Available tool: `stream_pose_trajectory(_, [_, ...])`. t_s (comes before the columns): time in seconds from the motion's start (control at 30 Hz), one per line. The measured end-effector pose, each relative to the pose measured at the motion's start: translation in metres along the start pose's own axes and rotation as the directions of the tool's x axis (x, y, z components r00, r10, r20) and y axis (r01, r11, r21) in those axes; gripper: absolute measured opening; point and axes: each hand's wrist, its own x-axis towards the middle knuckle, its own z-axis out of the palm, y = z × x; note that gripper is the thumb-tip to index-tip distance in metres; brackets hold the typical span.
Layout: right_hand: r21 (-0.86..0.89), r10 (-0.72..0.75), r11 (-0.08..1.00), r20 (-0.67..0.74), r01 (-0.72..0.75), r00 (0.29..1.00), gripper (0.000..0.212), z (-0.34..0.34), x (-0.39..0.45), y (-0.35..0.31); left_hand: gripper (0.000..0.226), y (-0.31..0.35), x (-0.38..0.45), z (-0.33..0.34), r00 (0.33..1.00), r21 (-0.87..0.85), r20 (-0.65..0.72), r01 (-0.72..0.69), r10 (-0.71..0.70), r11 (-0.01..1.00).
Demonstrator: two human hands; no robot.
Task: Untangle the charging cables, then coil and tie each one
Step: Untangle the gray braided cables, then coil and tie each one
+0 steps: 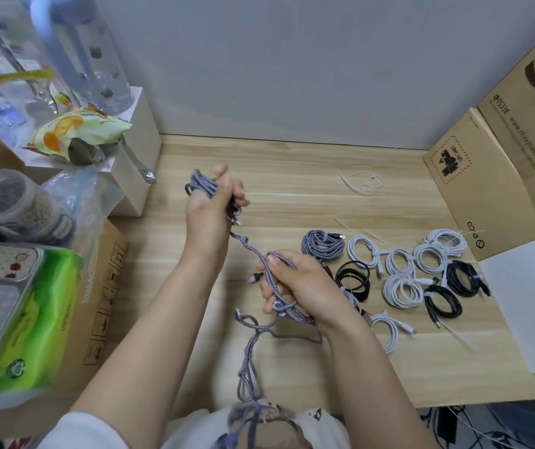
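The table (292, 163) is pale matt wood grain, the grey cable (253, 338) looks braided cloth and rough, the white coils (402, 290) and black coils (444, 306) are smooth plastic, the boxes (486, 189) are plain matt cardboard, and the green pack (36, 319) is glossy plastic film.

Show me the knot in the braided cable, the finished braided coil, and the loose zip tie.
knot (243, 240), head view, its middle
braided coil (322, 243), head view, left windings
zip tie (361, 183), head view, its loop

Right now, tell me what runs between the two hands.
In the head view, a knotted stretch of braided grey cable spans from the left hand to the right hand.
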Motion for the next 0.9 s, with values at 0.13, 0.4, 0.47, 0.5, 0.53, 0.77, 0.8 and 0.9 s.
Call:
stream_pose_trajectory(0.13, [-0.087,-0.104,0.992,-0.148,0.092,0.983,0.025,0.002,0.0,-0.004,0.009,-0.014,-0.012,-0.007,0.934,0.703,0.353,-0.3,0.05,0.645])
stream_pose_trajectory(0.4, [-0.157,-0.27,0.961,-0.385,0.226,0.882,0.03,-0.015,0.008,0.0,0.029,0.003,-0.018,-0.014,0.695,0.801,0.521,-0.198,-0.496,0.565])
stream_pose_trajectory(0.47, [-0.173,-0.312,0.949,-0.418,0.262,0.853,0.028,-0.015,0.009,0.0,0.018,0.011,-0.018,-0.013,0.676,0.77,0.543,-0.164,-0.498,0.617])
stream_pose_trajectory(0.5, [-0.177,-0.328,0.944,-0.439,0.278,0.837,0.025,-0.015,0.01,0.0,0.013,0.015,-0.019,-0.011,0.673,0.758,0.549,-0.153,-0.495,0.634])
stream_pose_trajectory(0.53, [-0.185,-0.348,0.937,-0.464,0.295,0.815,0.021,-0.015,0.01,-0.001,0.009,0.017,-0.02,-0.009,0.674,0.746,0.552,-0.137,-0.491,0.652])
stream_pose_trajectory(0.77, [-0.163,-0.403,0.907,-0.604,0.389,0.687,0.008,-0.033,0.01,0.0,0.008,0.022,-0.019,-0.017,0.841,0.582,0.394,0.084,-0.371,0.809])
stream_pose_trajectory(0.8, [-0.155,-0.378,0.92,-0.599,0.361,0.706,0.008,-0.035,0.011,0.003,0.015,0.022,-0.018,-0.019,0.862,0.556,0.37,0.092,-0.345,0.826])
stream_pose_trajectory(0.9, [-0.128,-0.263,0.965,-0.445,0.231,0.856,0.011,-0.038,0.017,0.012,0.024,0.02,-0.014,-0.022,0.892,0.488,0.323,0.129,-0.316,0.863])
